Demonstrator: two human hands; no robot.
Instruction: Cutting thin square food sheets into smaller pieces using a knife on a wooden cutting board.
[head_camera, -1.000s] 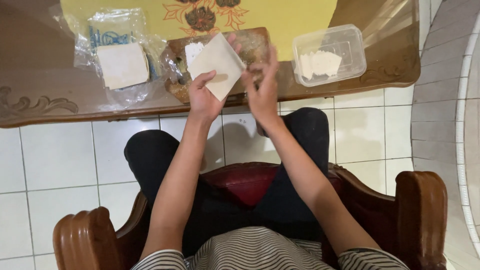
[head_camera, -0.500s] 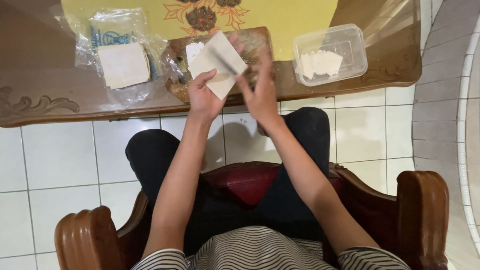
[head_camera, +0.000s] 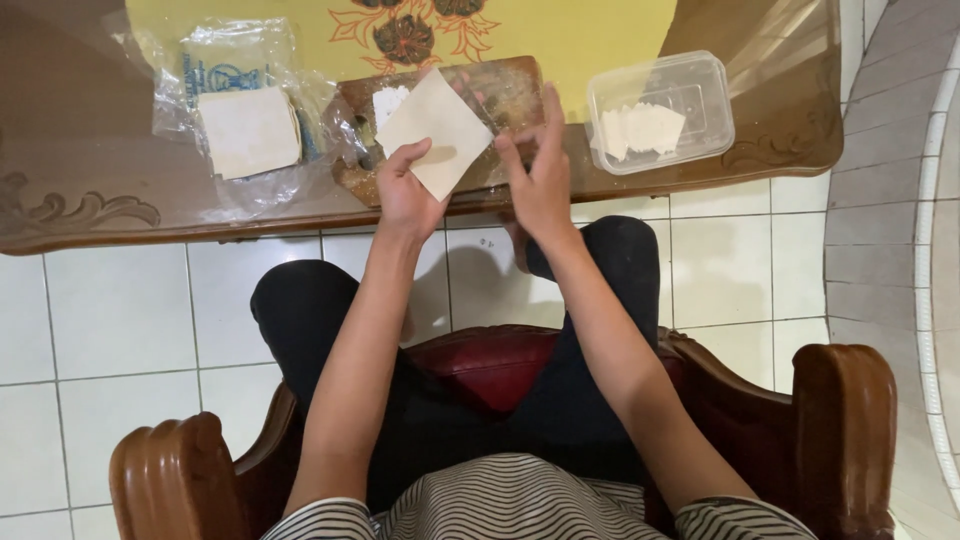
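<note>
Nearest the camera, a striped shirt and dark trousers fill the lower view, the person seated in a wooden armchair (head_camera: 850, 420) with a red cushion (head_camera: 480, 365) over a white tiled floor (head_camera: 120, 330). Both forearms reach forward to the edge of a low wooden table (head_camera: 80, 190).

The left hand (head_camera: 408, 190) pinches a pale square wrapper (head_camera: 433, 132) by its lower left edge, thumb on top and fingers beneath; the sheet stands out flat above the hand, turned like a diamond. The right hand (head_camera: 540, 170) is spread, fingers apart and raised just beside the wrapper's right corner; whether a fingertip touches the sheet cannot be told.

Under the wrapper lies a wooden board (head_camera: 500, 90), largely hidden by sheet and hands; a small white patch shows on it, too unclear to name. To the left, a clear plastic bag (head_camera: 240, 110) holds a stack of wrappers (head_camera: 248, 130). To the right sits a clear plastic tub (head_camera: 660, 110) with whitish pieces inside, hard to make out. Farther back, a yellow cloth (head_camera: 600, 30) with a dark flower pattern is cut off by the top edge.
</note>
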